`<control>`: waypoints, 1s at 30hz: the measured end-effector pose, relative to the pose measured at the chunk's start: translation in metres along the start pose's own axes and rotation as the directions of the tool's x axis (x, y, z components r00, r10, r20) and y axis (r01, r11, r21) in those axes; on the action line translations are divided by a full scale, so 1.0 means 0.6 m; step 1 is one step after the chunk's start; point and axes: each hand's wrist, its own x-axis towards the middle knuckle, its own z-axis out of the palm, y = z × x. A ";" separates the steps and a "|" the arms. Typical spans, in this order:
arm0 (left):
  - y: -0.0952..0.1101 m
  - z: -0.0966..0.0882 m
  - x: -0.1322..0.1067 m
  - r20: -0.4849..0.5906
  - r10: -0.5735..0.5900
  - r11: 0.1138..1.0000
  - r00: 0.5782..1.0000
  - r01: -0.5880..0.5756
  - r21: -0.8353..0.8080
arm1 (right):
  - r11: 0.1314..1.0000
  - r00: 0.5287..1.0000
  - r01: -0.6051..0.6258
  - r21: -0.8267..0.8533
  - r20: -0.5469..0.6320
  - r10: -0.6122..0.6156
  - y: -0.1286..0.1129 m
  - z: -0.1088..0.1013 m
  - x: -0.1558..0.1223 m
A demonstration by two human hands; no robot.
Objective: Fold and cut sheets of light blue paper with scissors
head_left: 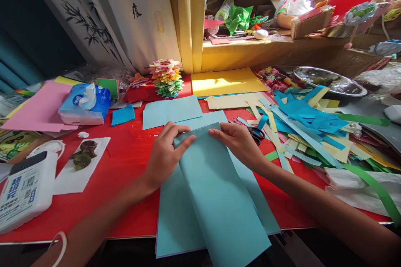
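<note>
A folded light-blue sheet of paper (222,200) slants across the front of the table, its near end reaching past the table edge. My left hand (171,152) pinches its far left corner, thumb on top and fingers behind. At the far right corner, my right hand (239,142) grips the same sheet between thumb and fingers. Beneath it lie more light-blue sheets (175,217), partly covered. Another light-blue piece (172,110) rests just beyond my hands. Black-handled scissors (257,134) lie beside my right hand, their blades hidden.
Paper strips (313,121) are heaped on the right, near a metal bowl (328,79). On the left are a tissue pack (84,102), a white box-like device (28,192) and peels on a napkin (78,175). A stack of folded paper pieces (166,77) stands at the back.
</note>
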 end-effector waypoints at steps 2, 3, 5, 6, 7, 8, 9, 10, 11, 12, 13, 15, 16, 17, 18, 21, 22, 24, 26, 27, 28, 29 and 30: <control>0.000 0.000 0.000 0.000 0.002 1.000 1.000 -0.002 0.002 | 1.000 1.000 0.011 -0.009 -0.012 -0.011 0.000 0.000 0.000; 0.000 0.001 0.000 0.001 0.001 1.000 1.000 -0.001 0.002 | 1.000 1.000 0.015 -0.012 -0.019 -0.015 0.000 0.000 0.000; 0.001 0.000 0.000 0.004 -0.001 1.000 1.000 0.001 0.001 | 1.000 0.999 0.019 -0.018 -0.029 -0.019 0.000 0.000 0.000; 0.002 0.000 0.000 0.005 -0.001 1.000 1.000 0.001 -0.001 | 1.000 0.999 0.020 -0.020 -0.032 -0.021 0.000 0.000 0.000; 0.002 0.000 0.000 0.007 -0.003 1.000 1.000 0.003 -0.003 | 1.000 0.999 0.022 -0.021 -0.033 -0.023 0.000 0.000 0.000; 0.003 -0.001 -0.001 0.009 -0.004 1.000 1.000 0.004 -0.005 | 0.999 0.999 0.024 -0.023 -0.032 -0.024 0.000 0.000 0.000; 0.003 -0.001 -0.001 0.009 -0.005 1.000 1.000 0.005 -0.006 | 0.999 0.999 0.027 -0.024 -0.032 -0.027 0.000 0.000 0.000; 0.003 -0.001 -0.001 0.008 -0.004 1.000 1.000 0.004 -0.006 | 0.999 0.999 0.029 -0.027 -0.033 -0.030 0.000 0.000 0.000; 0.003 -0.001 -0.001 0.008 -0.004 1.000 1.000 0.004 -0.007 | 0.999 0.999 0.031 -0.029 -0.035 -0.032 0.000 0.000 0.000; 0.002 -0.001 -0.001 0.005 -0.002 1.000 1.000 0.002 -0.007 | 0.999 0.999 0.034 -0.033 -0.037 -0.036 0.000 0.000 0.001; 0.002 0.000 -0.001 0.003 0.000 1.000 1.000 0.000 -0.006 | 0.999 0.998 0.038 -0.037 -0.039 -0.039 0.001 0.000 0.001; 0.002 0.000 -0.001 0.002 0.001 1.000 1.000 -0.001 -0.006 | 0.998 0.998 0.042 -0.046 -0.041 -0.044 0.001 0.001 0.001; 0.002 0.001 -0.001 0.001 0.000 1.000 1.000 0.000 -0.006 | 0.998 0.998 0.043 -0.049 -0.042 -0.045 0.002 0.001 0.001; 0.002 0.001 -0.001 0.000 0.000 1.000 1.000 0.000 -0.006 | 0.998 0.998 0.044 -0.051 -0.041 -0.046 0.002 0.001 0.000; 0.002 0.001 -0.001 0.001 -0.001 1.000 1.000 0.001 -0.006 | 0.998 0.998 0.044 -0.052 -0.040 -0.046 0.002 0.001 0.000; 0.003 0.001 -0.001 0.000 -0.006 1.000 1.000 0.006 -0.015 | 0.997 0.998 0.048 -0.063 -0.041 -0.051 0.003 0.002 -0.001; 0.004 0.001 -0.001 0.001 -0.012 1.000 1.000 0.012 -0.023 | 0.996 0.998 0.048 -0.070 -0.044 -0.051 0.002 0.001 -0.001; 0.005 0.000 -0.001 0.004 -0.033 0.998 0.999 0.034 -0.048 | 0.995 0.997 0.048 -0.086 -0.058 -0.053 0.002 0.000 0.000; 0.005 -0.001 0.000 0.011 -0.060 0.995 0.998 0.061 -0.083 | 0.994 0.995 0.042 -0.101 -0.084 -0.050 0.001 -0.003 0.001; 0.005 -0.001 0.000 0.018 -0.074 0.992 0.997 0.075 -0.102 | 0.994 0.994 0.036 -0.104 -0.097 -0.046 0.000 -0.005 0.002; 0.005 -0.002 0.001 0.027 -0.088 0.988 0.996 0.091 -0.123 | 0.994 0.993 0.030 -0.106 -0.108 -0.042 -0.001 -0.007 0.003; 0.005 -0.003 0.002 0.040 -0.102 0.984 0.994 0.107 -0.145 | 0.994 0.992 0.026 -0.108 -0.117 -0.039 -0.002 -0.008 0.004; 0.004 -0.003 0.003 0.055 -0.118 0.978 0.991 0.126 -0.165 | 0.994 0.992 0.024 -0.111 -0.123 -0.037 -0.002 -0.010 0.005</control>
